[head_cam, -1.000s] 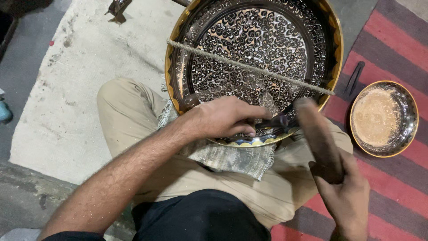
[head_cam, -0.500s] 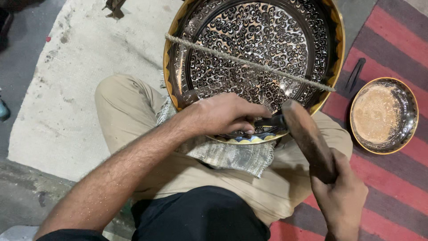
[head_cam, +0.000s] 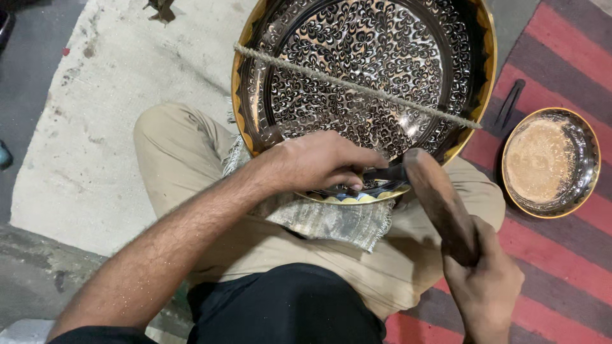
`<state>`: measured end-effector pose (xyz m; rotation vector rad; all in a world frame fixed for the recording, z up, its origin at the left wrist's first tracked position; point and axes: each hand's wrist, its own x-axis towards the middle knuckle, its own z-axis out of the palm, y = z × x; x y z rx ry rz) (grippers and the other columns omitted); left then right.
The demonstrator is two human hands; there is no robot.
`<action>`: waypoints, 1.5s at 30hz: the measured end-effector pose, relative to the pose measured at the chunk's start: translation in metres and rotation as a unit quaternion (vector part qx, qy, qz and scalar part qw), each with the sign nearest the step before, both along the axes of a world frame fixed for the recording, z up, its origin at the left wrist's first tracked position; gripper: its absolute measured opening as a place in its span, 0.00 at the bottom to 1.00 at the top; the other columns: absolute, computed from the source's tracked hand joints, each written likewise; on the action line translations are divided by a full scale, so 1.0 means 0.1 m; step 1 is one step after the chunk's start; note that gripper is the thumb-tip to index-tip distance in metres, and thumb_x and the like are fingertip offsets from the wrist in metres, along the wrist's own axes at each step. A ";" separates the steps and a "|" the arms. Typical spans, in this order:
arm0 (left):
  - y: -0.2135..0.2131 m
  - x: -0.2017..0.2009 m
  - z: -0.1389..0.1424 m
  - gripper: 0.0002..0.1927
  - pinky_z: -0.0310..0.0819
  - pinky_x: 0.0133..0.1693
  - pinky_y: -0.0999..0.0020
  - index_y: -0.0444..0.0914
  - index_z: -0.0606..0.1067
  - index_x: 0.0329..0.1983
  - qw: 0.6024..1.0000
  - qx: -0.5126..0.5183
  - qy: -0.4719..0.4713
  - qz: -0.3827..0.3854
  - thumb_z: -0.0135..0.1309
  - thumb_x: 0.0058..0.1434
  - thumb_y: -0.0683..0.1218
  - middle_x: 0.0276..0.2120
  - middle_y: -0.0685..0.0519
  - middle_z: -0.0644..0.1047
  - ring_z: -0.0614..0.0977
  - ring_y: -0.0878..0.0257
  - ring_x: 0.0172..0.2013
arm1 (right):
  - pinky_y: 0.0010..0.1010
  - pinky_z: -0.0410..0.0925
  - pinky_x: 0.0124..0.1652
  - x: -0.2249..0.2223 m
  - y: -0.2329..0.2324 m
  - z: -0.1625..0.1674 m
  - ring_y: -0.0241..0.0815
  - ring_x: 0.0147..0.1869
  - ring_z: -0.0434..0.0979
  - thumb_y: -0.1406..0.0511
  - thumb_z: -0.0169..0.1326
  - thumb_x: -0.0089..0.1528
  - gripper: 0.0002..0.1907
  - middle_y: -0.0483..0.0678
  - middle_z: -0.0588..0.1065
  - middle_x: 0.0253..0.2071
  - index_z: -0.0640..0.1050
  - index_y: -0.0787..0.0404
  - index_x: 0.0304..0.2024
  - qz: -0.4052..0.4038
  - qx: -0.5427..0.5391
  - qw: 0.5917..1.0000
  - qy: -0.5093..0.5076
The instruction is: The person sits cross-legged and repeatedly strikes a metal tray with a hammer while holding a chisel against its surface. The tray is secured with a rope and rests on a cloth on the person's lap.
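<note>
Engraving step, mid-strike by the look of it. Big round tray point(head_cam: 363, 70), dark engraved floral pattern with brass rim, sits tilted on the person's lap, near rim resting on a grey cloth point(head_cam: 331, 220) over the thigh. Left hand point(head_cam: 319, 162) is curled over the near rim, fingers pinched around a thin dark chisel point(head_cam: 382, 173) laid almost flat and pointing right; its tip is hidden under the fingers, so the exact contact point on the rim can't be read. Right hand point(head_cam: 488, 283) is clenched around the lower end of a thick wooden mallet point(head_cam: 440, 204), whose upper end is at or just beside the chisel's butt; can't tell if touching. A rope point(head_cam: 357, 86) runs diagonally across the tray face, rim to rim. Well off to the right on the striped rug point(head_cam: 561, 286): a small brass bowl point(head_cam: 551, 162) with tan powder, and a dark slim tool point(head_cam: 510, 105) lying just beside it. My read: work is on the scalloped border at the near rim, centre field looks fully cut. Next move calls for a short controlled tap, chisel angle held low, left hand bracing the tray so it doesn't slide on the cloth; a heavy hit risks skidding across the finished pattern.
</note>
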<state>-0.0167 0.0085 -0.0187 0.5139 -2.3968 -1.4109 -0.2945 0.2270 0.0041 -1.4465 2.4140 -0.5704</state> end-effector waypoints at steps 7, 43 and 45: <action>0.00 -0.02 0.01 0.24 0.81 0.44 0.55 0.49 0.72 0.63 1.000 0.005 -0.020 0.007 0.58 0.63 0.50 0.39 0.50 0.85 0.88 0.54 0.39 | 0.42 0.72 0.43 -0.05 0.03 0.04 0.59 0.48 0.81 0.59 0.67 0.59 0.28 0.59 0.79 0.42 0.75 0.55 0.60 0.050 -0.023 0.996 0.072; 0.59 0.03 0.12 0.26 0.80 0.52 0.59 0.37 0.69 0.64 0.947 0.074 0.028 0.311 0.60 0.64 0.47 0.48 0.44 0.82 0.87 0.53 0.49 | 0.38 0.71 0.52 -0.15 -0.57 0.42 0.54 0.46 0.78 0.67 0.69 0.59 0.27 0.62 0.75 0.46 0.72 0.68 0.56 0.190 -0.100 0.973 0.084; 0.60 0.04 0.08 0.27 0.80 0.52 0.59 0.37 0.69 0.65 0.947 0.065 0.037 0.312 0.60 0.65 0.48 0.49 0.43 0.82 0.86 0.52 0.50 | 0.39 0.71 0.46 -0.19 -0.71 0.50 0.55 0.45 0.80 0.67 0.69 0.58 0.30 0.61 0.76 0.43 0.72 0.70 0.58 0.196 -0.049 0.975 0.093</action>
